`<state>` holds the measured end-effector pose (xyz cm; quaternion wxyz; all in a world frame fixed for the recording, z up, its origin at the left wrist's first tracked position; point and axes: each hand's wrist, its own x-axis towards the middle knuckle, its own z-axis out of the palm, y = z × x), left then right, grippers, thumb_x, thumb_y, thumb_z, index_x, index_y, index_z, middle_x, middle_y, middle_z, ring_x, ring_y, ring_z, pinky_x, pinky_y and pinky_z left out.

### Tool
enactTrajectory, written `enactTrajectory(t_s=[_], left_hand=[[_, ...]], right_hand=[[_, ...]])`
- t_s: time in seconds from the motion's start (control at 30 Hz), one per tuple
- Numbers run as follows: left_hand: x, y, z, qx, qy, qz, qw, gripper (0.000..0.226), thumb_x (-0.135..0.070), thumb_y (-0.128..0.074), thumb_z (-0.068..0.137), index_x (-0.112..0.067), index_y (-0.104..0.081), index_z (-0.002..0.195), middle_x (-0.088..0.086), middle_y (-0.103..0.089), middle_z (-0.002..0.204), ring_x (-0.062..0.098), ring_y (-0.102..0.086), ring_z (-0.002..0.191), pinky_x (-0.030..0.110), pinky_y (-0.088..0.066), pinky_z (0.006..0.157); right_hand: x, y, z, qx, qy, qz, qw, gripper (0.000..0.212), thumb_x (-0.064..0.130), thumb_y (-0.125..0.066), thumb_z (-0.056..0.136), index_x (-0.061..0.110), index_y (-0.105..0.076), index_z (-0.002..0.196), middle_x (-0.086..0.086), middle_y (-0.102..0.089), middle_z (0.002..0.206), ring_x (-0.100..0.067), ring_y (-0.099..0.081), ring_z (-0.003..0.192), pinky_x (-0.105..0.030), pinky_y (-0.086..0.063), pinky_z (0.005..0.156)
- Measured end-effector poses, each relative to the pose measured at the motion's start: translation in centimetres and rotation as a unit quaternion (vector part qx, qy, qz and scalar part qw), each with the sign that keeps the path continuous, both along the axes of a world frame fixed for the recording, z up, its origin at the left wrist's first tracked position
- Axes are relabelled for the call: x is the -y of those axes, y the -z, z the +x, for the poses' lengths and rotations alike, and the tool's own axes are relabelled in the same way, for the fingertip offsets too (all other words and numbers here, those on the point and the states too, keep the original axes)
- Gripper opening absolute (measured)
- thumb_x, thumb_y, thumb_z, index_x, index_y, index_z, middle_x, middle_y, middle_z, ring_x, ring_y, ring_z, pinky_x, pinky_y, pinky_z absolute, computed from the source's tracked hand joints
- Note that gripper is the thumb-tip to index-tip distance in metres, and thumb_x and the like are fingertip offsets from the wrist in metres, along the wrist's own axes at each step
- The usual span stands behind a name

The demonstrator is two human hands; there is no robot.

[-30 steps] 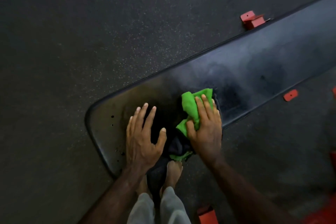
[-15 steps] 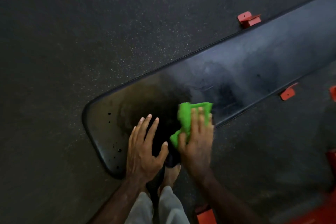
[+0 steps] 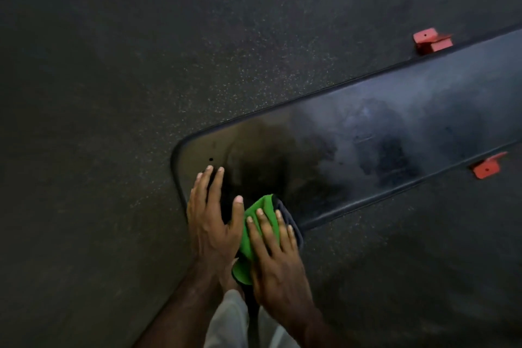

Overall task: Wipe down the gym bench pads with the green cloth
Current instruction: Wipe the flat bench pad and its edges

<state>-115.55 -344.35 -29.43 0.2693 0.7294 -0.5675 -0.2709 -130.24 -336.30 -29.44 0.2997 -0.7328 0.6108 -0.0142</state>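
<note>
1. Nearest the camera, pale trouser legs (image 3: 226, 322) are seen at the bottom edge, with a bare foot partly hidden behind the wrists.
2. The right hand (image 3: 278, 257) is laid flat on the green cloth (image 3: 255, 223), fingers straight and slightly spread, pressing it down. The cloth is now found at the near corner of the bench pad (image 3: 367, 150), drawn back toward the body from the spot further along the pad where it lay a second ago. A dark underside of the cloth shows at its right edge, overhanging the pad's near rim.
3. The left hand (image 3: 213, 220) is kept flat on the pad just beside the cloth, fingers straight and close together, thumb out and touching the cloth's edge. It holds nothing; it is judged to be a brace.
4. Further along, the pad surface is marked with hazy smears and darker patches. This is judged as a pull stroke just finished on the near end, with the long far stretch left to be wiped.
5. Beyond, red frame brackets (image 3: 432, 41) are noted on the speckled rubber floor (image 3: 141, 65).
</note>
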Motion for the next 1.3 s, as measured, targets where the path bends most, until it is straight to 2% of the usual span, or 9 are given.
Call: enactTrajectory(t_s=[0.17, 0.3, 0.4, 0.5, 0.7, 0.87, 1.03, 1.2, 1.3], left_hand=[[-0.2, 1.0, 2.9, 0.017, -0.091, 0.012, 0.996, 0.063, -0.043, -0.043, 0.101, -0.015, -0.040, 0.158, 0.004, -0.032, 0.167, 0.023, -0.024, 0.156, 0.048, -0.025, 0.124], [-0.7, 1.4, 3.9, -0.023, -0.165, 0.036, 0.985, 0.063, -0.037, -0.041, 0.104, -0.015, -0.030, 0.162, 0.005, -0.029, 0.167, 0.017, -0.026, 0.154, 0.033, -0.023, 0.123], [-1.0, 1.4, 3.7, -0.094, -0.226, 0.081, 0.966, 0.052, -0.031, -0.040, 0.109, -0.012, -0.039, 0.158, 0.005, -0.043, 0.159, 0.007, -0.040, 0.139, 0.023, -0.029, 0.112], [-1.4, 0.5, 4.0, -0.300, -0.392, 0.152, 0.856, 0.036, -0.024, -0.039, 0.113, -0.004, -0.067, 0.123, 0.008, -0.071, 0.110, 0.006, -0.064, 0.095, 0.022, -0.049, 0.081], [-3.7, -0.4, 4.4, -0.432, -0.425, 0.187, 0.773, 0.032, -0.022, -0.041, 0.111, -0.017, -0.071, 0.101, 0.006, -0.078, 0.090, 0.006, -0.074, 0.070, 0.017, -0.055, 0.056], [-3.0, -1.1, 3.8, -0.445, -0.442, 0.113, 0.770, 0.033, -0.018, -0.040, 0.111, -0.006, -0.071, 0.113, 0.008, -0.077, 0.099, 0.017, -0.076, 0.087, 0.019, -0.057, 0.065], [-1.4, -0.7, 3.6, -0.406, -0.413, 0.063, 0.813, 0.040, -0.030, -0.045, 0.110, -0.008, -0.065, 0.136, 0.004, -0.074, 0.122, 0.017, -0.071, 0.114, 0.031, -0.059, 0.092], [-0.4, -0.8, 3.1, -0.355, -0.422, 0.009, 0.834, 0.078, -0.070, -0.042, 0.091, -0.019, -0.055, 0.148, -0.001, -0.059, 0.147, 0.007, -0.056, 0.133, 0.039, -0.045, 0.114], [0.2, -0.9, 2.8, -0.348, -0.432, -0.001, 0.832, 0.079, -0.074, -0.042, 0.089, -0.023, -0.052, 0.149, 0.003, -0.057, 0.149, 0.010, -0.056, 0.134, 0.045, -0.045, 0.115]], right_hand=[[3.7, -0.1, -1.6, 0.012, -0.106, -0.050, 0.993, 0.078, 0.046, -0.041, 0.093, 0.027, -0.021, 0.165, 0.001, -0.017, 0.173, -0.025, -0.004, 0.161, -0.056, -0.027, 0.124], [5.5, -0.3, 2.0, 0.002, 0.126, -0.055, 0.990, 0.079, 0.034, -0.045, 0.086, 0.020, -0.030, 0.163, -0.004, -0.024, 0.171, -0.029, -0.015, 0.159, -0.053, -0.022, 0.126], [3.6, -0.1, 5.4, 0.005, -0.040, -0.054, 0.998, 0.081, 0.042, -0.056, 0.093, 0.026, -0.023, 0.165, 0.000, -0.017, 0.173, -0.025, -0.005, 0.160, -0.051, -0.018, 0.126], [5.4, 0.5, 3.2, 0.000, -0.212, -0.069, 0.975, 0.081, 0.051, -0.050, 0.094, 0.031, -0.017, 0.166, 0.004, -0.014, 0.173, -0.020, 0.000, 0.159, -0.052, -0.023, 0.126], [8.6, -0.3, 4.6, 0.003, 0.138, -0.072, 0.988, 0.078, 0.041, -0.046, 0.092, 0.019, -0.028, 0.164, -0.003, -0.020, 0.172, -0.029, -0.008, 0.160, -0.053, -0.015, 0.128], [10.8, 0.0, 3.8, 0.009, -0.324, -0.091, 0.942, 0.079, 0.049, -0.043, 0.090, 0.029, -0.026, 0.164, 0.002, -0.021, 0.172, -0.026, -0.011, 0.160, -0.050, -0.017, 0.128], [13.7, -0.3, 6.2, 0.018, 0.018, -0.088, 0.996, 0.079, 0.040, -0.054, 0.089, 0.020, -0.033, 0.162, -0.003, -0.027, 0.170, -0.030, -0.016, 0.159, -0.050, -0.016, 0.129], [15.2, 0.0, 7.1, 0.029, -0.326, -0.113, 0.938, 0.078, 0.047, -0.048, 0.090, 0.027, -0.029, 0.163, 0.000, -0.024, 0.171, -0.029, -0.013, 0.159, -0.048, -0.013, 0.129], [19.8, 0.6, 6.1, 0.035, -0.203, -0.148, 0.967, 0.078, 0.048, -0.052, 0.085, 0.020, -0.042, 0.157, -0.006, -0.040, 0.164, -0.033, -0.033, 0.152, -0.054, -0.027, 0.125]])
